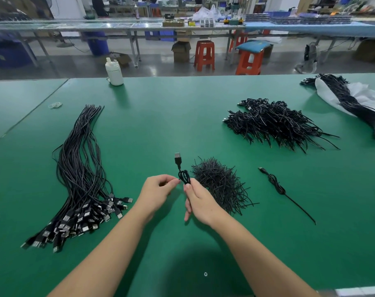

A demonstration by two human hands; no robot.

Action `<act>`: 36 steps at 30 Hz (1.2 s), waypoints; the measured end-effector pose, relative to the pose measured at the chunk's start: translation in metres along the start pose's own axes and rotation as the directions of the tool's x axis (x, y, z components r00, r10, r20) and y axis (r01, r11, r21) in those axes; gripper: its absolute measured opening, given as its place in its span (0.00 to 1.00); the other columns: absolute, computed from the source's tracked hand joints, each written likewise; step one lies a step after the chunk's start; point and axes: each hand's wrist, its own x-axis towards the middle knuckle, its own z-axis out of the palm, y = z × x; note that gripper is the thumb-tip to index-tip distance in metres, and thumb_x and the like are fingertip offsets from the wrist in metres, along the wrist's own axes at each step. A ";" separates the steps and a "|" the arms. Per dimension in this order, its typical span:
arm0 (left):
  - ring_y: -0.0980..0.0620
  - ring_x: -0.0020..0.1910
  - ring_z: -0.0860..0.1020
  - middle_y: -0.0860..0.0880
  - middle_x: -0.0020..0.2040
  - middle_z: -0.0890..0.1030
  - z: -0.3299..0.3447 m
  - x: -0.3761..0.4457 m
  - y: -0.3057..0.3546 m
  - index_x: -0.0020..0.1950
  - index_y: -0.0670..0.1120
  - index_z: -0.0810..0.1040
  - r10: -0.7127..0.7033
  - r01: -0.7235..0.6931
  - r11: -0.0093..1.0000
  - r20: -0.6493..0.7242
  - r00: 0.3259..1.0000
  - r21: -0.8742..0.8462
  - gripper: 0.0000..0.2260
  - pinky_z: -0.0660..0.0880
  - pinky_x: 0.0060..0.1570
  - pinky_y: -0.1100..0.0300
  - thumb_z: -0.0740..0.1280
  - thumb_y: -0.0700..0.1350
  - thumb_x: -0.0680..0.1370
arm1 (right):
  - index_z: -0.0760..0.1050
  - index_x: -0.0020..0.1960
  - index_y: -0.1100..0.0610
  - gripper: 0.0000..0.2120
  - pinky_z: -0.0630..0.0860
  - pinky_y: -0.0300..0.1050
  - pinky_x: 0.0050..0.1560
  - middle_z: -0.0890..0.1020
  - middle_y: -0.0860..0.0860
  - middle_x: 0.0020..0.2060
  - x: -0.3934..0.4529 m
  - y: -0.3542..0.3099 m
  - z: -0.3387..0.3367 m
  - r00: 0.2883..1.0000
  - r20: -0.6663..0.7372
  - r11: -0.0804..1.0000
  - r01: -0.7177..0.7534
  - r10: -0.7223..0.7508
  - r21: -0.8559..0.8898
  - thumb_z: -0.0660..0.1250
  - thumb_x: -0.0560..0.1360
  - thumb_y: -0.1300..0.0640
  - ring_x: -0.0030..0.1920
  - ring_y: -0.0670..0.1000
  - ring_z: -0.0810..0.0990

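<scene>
The cable (184, 176), folded in a small loop, is just above the table (182, 116). The left hand (156, 194) pinches its side, and the right hand (200, 202) squeezes it. It looks light and springy, so hold the loop's middle, not the plug (177, 157).

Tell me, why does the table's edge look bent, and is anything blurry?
Head view: the wide-angle lens bows the far edge of the green table; far benches look soft; left hand, right hand and coiled cable are sharp; a dark shadow lies at bottom centre.
</scene>
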 end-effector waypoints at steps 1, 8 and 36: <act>0.64 0.25 0.69 0.60 0.26 0.77 0.002 -0.003 0.001 0.43 0.48 0.84 0.016 -0.016 1.000 0.008 1.000 0.004 0.06 0.66 0.31 0.66 0.70 0.44 0.78 | 0.64 0.45 0.54 0.12 0.79 0.48 0.30 0.63 0.55 0.28 0.000 0.000 0.001 1.000 -0.005 1.000 -0.006 0.006 0.028 0.50 0.85 0.54 0.26 0.54 0.69; 0.57 0.30 0.69 0.56 0.30 0.75 0.008 -0.010 0.003 0.41 0.50 0.82 0.116 -0.109 0.966 -0.016 0.993 0.235 0.08 0.65 0.33 0.60 0.67 0.43 0.80 | 0.68 0.60 0.52 0.09 0.81 0.64 0.43 0.61 0.48 0.27 -0.002 0.007 0.012 0.998 0.018 0.988 -0.056 0.054 0.146 0.50 0.85 0.56 0.22 0.43 0.68; 0.56 0.42 0.82 0.57 0.38 0.84 -0.007 -0.016 0.030 0.38 0.56 0.81 0.122 -0.147 0.919 0.092 0.988 0.366 0.09 0.76 0.48 0.61 0.72 0.43 0.76 | 0.69 0.48 0.59 0.12 0.76 0.51 0.37 0.74 0.54 0.37 -0.011 -0.011 -0.010 0.988 0.151 0.908 0.092 -0.033 -0.409 0.53 0.83 0.52 0.26 0.52 0.75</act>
